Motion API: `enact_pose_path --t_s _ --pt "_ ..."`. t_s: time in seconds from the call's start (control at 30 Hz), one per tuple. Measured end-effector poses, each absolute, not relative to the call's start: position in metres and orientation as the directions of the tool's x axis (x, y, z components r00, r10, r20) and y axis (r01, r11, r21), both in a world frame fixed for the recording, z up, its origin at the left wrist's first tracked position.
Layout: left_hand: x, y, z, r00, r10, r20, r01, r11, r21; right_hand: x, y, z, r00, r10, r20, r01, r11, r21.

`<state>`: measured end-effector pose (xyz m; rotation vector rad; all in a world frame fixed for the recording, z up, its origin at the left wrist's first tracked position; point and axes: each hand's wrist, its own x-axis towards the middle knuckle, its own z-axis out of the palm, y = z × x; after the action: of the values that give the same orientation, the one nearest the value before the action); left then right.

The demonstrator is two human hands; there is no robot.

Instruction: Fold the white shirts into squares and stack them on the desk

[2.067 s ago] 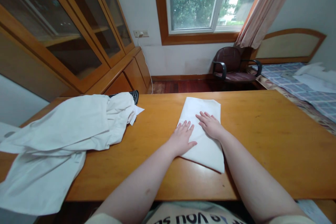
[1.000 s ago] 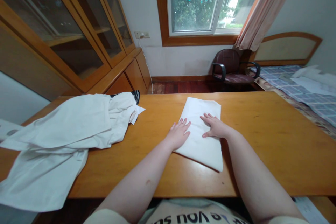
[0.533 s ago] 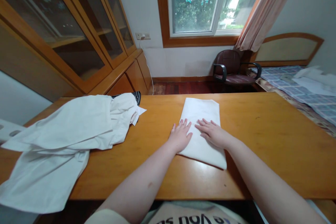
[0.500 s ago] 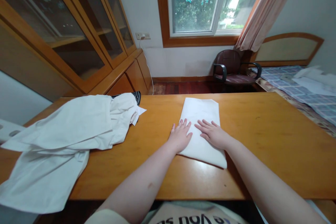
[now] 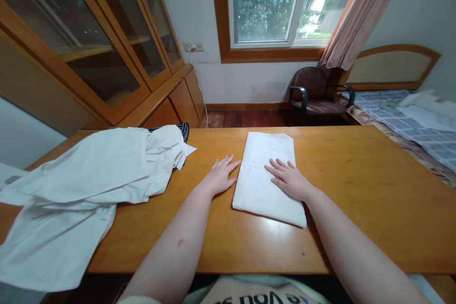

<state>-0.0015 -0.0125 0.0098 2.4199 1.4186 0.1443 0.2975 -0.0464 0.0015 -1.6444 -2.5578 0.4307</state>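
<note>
A white cloth folded into a flat, long shape (image 5: 261,190) lies on the wooden table (image 5: 374,199) in front of me. My right hand (image 5: 287,179) rests flat on its right half, fingers spread. Just off the cloth's left edge is my left hand (image 5: 221,175), palm down over the table, with its fingers apart and holding nothing. Farther left, a loose heap of white clothing (image 5: 107,166) is spread over the table and hangs past its near edge. Dark striped fabric (image 5: 184,130) and a small white tag (image 5: 190,149) stick out at the heap's far end.
Beyond the table's far edge stands a maroon armchair (image 5: 315,90). A bed with a blue checked cover (image 5: 409,118) is at the right. On the left a glass-door wooden cabinet (image 5: 117,52) rises along the wall, and a window (image 5: 274,9) is straight ahead.
My left hand has slid left off the folded cloth onto the table side. My right hand stays on the cloth. The cloth appears slightly farther left, as the view shifted a little.
</note>
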Motion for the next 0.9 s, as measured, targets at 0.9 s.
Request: enact_pose_path --t_s 0.9 --pt "0.016 -0.016 -0.001 0.351 0.927 0.134 0.519 -0.311 0.796 0.309 -0.043 -0.014 -0.347 0.937 -0.044 0.119 -0.002 -0.993"
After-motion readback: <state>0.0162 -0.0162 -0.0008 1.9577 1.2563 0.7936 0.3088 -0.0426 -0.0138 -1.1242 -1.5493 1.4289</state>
